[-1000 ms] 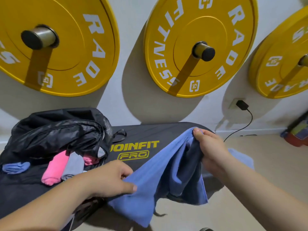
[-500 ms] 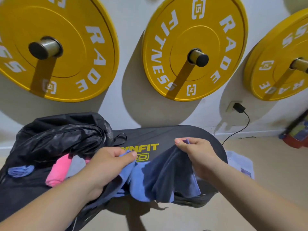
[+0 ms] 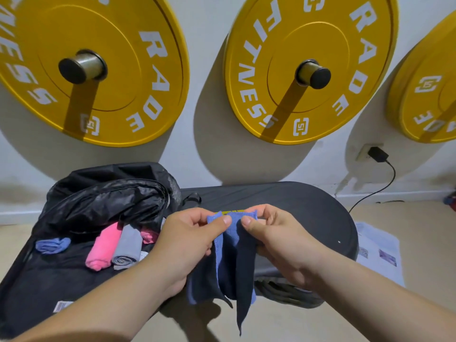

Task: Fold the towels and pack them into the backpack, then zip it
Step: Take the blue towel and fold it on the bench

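Note:
A blue towel [image 3: 228, 262] hangs doubled over the front of a black bench [image 3: 308, 213]. My left hand [image 3: 187, 240] and my right hand [image 3: 276, 235] pinch its top corners, thumbs almost touching. The open black backpack [image 3: 103, 201] lies at the left of the bench. In its mouth lie a rolled pink towel [image 3: 102, 248], a rolled grey towel [image 3: 127, 245], a small blue roll [image 3: 51, 245] and a second pink piece [image 3: 149, 236].
Three yellow weight plates [image 3: 306, 70] hang on pegs on the wall behind the bench. A black charger [image 3: 377, 154] sits in a wall socket, its cable running to the floor. Papers [image 3: 377, 253] lie on the floor at the right of the bench.
My hands have come together, bringing the towel's two held corners side by side above the bench. The towel went from spread wide to doubled and hanging.

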{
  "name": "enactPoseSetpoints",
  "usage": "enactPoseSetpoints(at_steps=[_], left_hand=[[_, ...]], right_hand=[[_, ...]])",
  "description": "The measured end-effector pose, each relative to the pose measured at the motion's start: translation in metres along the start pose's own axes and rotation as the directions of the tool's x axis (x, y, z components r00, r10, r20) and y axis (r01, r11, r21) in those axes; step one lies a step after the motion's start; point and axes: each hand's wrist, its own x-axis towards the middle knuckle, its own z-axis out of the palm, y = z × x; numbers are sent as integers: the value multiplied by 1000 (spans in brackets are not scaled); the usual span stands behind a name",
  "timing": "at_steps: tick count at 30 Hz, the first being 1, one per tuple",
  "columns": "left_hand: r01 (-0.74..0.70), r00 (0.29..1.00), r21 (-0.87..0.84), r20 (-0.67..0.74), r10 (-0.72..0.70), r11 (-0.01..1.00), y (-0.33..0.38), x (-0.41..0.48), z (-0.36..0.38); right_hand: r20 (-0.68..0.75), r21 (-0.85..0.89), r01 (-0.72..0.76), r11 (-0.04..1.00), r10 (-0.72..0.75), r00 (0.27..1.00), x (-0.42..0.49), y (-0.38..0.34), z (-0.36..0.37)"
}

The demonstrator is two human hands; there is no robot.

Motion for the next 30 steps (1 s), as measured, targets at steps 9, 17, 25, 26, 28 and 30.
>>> enactPoseSetpoints(at_steps=[9,17,25,26,28,30], left_hand=[[-96,992,161,91,82,982,1,-9,11],[-139,985,270,135,106,953,-2,-11,12],[-161,986,307,94,138,938,-2,-8,10],[-152,987,295,88,132,943,-2,-7,10],[-135,989,261,97,113,956,-1,-7,10],[-117,988,220,123,91,968,1,-9,9]], right_hand=[[-227,-128,119,985,-146,963,2,-3,-6],[-59,-220,144,965,-160,985,-2,-2,1],[-52,-303,174,937,-199,979,-1,-2,6],[-59,-305,180,935,-208,976,-1,-2,6],[-49,-323,187,928,-214,976,-1,-2,5],[14,-339,178,924,-184,983,-2,-3,4]])
